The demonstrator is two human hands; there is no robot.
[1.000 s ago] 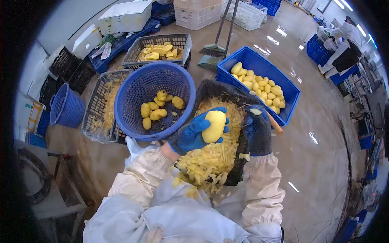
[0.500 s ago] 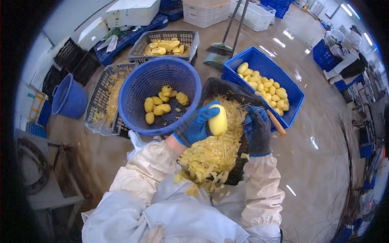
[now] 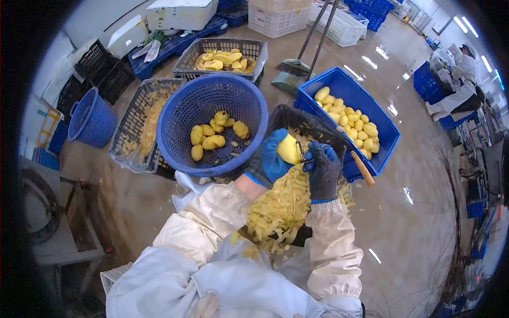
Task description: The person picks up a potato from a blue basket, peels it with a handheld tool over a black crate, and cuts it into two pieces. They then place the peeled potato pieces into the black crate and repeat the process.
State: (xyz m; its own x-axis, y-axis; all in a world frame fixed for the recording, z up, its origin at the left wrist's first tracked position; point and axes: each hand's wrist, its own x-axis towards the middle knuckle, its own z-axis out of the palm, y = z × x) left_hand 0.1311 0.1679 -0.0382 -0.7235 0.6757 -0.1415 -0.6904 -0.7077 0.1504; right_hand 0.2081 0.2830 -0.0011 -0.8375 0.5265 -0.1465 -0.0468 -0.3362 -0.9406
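My left hand (image 3: 271,159), in a blue and dark glove, grips a peeled yellow potato (image 3: 289,149). My right hand (image 3: 324,168), gloved too, is closed around a small peeler (image 3: 302,155) whose metal end touches the potato's right side. Both hands are over a black crate (image 3: 297,117) heaped with yellow peelings (image 3: 281,204). On the left stands a blue round basket (image 3: 175,153) with several potatoes (image 3: 213,142) in it. A blue bin (image 3: 389,140) on the right holds many peeled potatoes (image 3: 356,123). A wooden handle (image 3: 362,168) sticks out between crate and bin.
Black crates hold peelings (image 3: 151,114) and cut yellow pieces (image 3: 222,59) beyond the basket. A broom and dustpan (image 3: 290,77) stand behind the bin. Another blue basket (image 3: 93,119) is far left. At the far right a person (image 3: 464,85) sits beside blue crates (image 3: 427,84).
My hands have come together, and the potato has tilted and met the peeler. My right hand has moved left. The whole view has shifted slightly.
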